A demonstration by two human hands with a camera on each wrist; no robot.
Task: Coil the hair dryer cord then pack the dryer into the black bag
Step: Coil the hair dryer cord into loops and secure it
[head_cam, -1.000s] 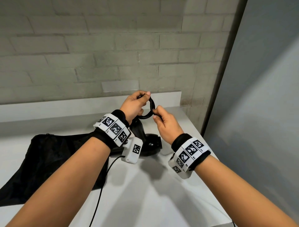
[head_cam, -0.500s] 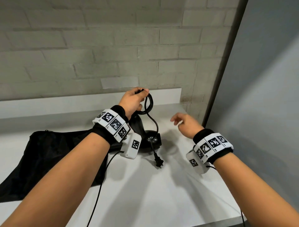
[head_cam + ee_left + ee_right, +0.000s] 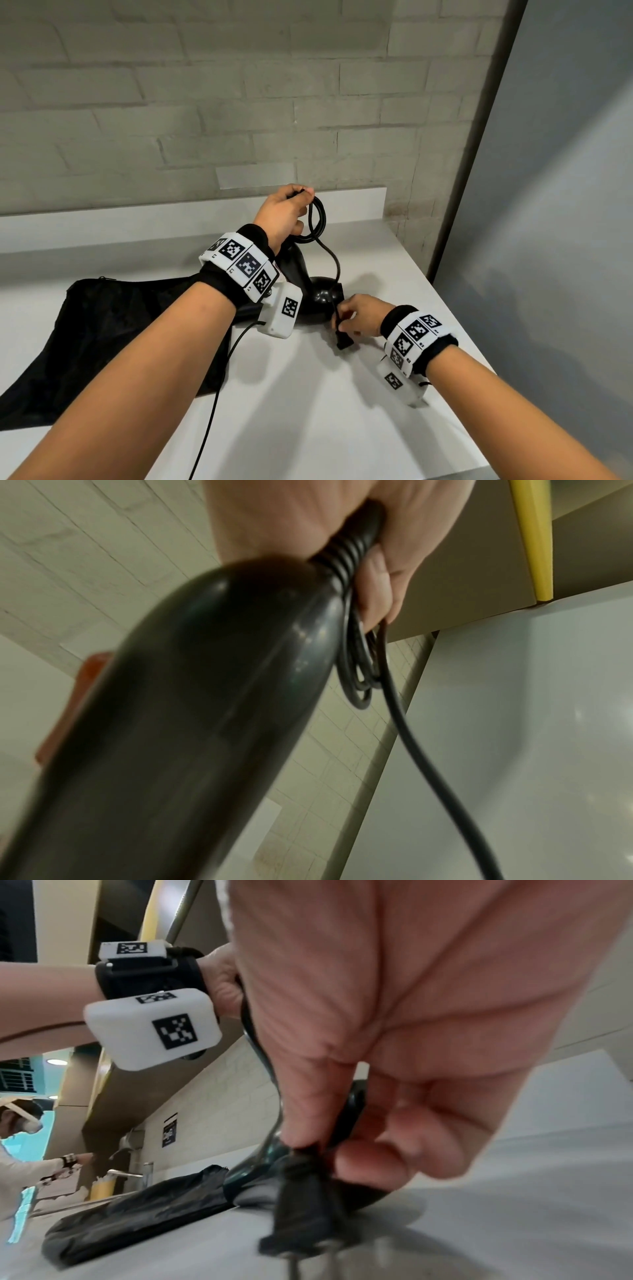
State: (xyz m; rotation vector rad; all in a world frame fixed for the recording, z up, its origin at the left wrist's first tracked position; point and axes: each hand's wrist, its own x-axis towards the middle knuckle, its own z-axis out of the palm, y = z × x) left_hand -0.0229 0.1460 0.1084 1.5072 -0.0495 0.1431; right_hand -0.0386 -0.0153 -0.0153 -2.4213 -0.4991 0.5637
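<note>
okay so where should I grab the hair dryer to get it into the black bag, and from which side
Probably the hair dryer by its handle, coming from above: the handle stands up off the counter, and the left hand already grips its top along with the coiled cord. The rounded body lies low against the black bag, harder to wrap.

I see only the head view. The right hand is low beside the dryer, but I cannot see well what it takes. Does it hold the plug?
Observer: Yes. In the right wrist view the right hand pinches the plug at its top, with the metal pins pointing down above the counter.
Operator: And does the left hand hold only the coil?
Observer: No. The left wrist view shows the left hand gripping the ribbed cord collar at the end of the hair dryer handle together with the cord loops.
</note>
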